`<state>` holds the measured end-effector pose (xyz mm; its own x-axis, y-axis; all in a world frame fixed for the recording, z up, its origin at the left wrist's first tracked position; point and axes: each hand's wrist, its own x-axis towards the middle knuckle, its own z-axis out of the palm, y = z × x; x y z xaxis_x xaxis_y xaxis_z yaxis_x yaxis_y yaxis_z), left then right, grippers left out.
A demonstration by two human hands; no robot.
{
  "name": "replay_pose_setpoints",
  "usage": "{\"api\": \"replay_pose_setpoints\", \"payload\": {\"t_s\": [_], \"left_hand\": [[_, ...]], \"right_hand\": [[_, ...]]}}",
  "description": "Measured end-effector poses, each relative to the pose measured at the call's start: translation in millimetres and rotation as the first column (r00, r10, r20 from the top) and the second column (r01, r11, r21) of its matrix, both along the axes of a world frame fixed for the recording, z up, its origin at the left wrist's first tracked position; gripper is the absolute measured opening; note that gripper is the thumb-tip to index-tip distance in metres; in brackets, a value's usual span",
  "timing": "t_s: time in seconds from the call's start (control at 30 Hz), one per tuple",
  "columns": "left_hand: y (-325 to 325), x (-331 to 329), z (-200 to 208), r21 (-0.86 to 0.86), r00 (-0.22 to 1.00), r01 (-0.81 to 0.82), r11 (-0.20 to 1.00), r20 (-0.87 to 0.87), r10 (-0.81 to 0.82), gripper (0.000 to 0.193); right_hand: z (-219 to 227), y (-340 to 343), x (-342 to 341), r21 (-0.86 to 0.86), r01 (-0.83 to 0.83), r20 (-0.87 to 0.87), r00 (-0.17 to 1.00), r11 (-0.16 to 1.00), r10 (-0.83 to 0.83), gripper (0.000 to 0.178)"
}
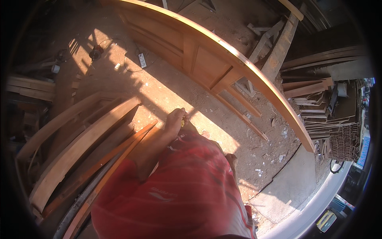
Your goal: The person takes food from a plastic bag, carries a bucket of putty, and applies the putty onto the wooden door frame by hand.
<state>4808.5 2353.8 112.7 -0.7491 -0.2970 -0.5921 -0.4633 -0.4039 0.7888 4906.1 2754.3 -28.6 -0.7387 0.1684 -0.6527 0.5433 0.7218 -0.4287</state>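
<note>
Small yellow object [182, 124], one, mostly hidden in the clenched fingers of the left hand [174, 121], just ahead of one red fabric shirt [195, 171]. Right hand [231, 160] partly showing past the shirt's right edge; cannot tell the state of its fingers. At left, two curved, pale wooden pieces [85, 145]; ahead, one brown, arch-edged wooden panel [190, 53]. Between their edges, room for moving over sunlit brown earthen floor [159, 93], with one white oblong power strip [142, 60] farther off. Yellow object's direction and long axis too hidden to tell.

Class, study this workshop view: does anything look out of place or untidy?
Yes: a white power strip lies on the dusty floor beside the panelled wooden frame, an odd spot for electrics, and pale scraps litter it further right.
</note>
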Motion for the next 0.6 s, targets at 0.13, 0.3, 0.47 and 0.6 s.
{"api": "replay_pose_setpoints", "payload": {"t_s": [0.13, 0.3, 0.47, 0.6], "left_hand": [[0.7, -2.1, 3.2, -0.028, 0.999, 0.019, 0.999, -0.041, -0.02, 0.032], [2.7, 0.3, -1.8, -0.003, 1.0, 0.001, 1.0, 0.007, -0.001, 0.031], [7.7, 0.4, 3.8, 0.028, 0.999, -0.022, 0.999, -0.027, 0.023, 0.03], [6.8, -0.9, -5.4, -0.074, 0.992, 0.122, 0.99, -0.037, -0.125, 0.029]], "right_hand": [[-13.0, 5.0, 2.8, -0.007, 0.014, -0.013, 1.0, 1.0, -0.014, 0.041], [-15.0, 5.6, 2.3, -0.006, -0.048, -0.071, 0.996, 0.999, 0.047, 0.04], [-21.1, 9.4, 12.8, -0.057, -0.01, -0.139, 0.99, 0.998, 0.002, 0.04], [-43.6, 25.0, 28.8, -0.021, -0.205, -0.288, 0.938, 0.979, 0.19, 0.043]]}}
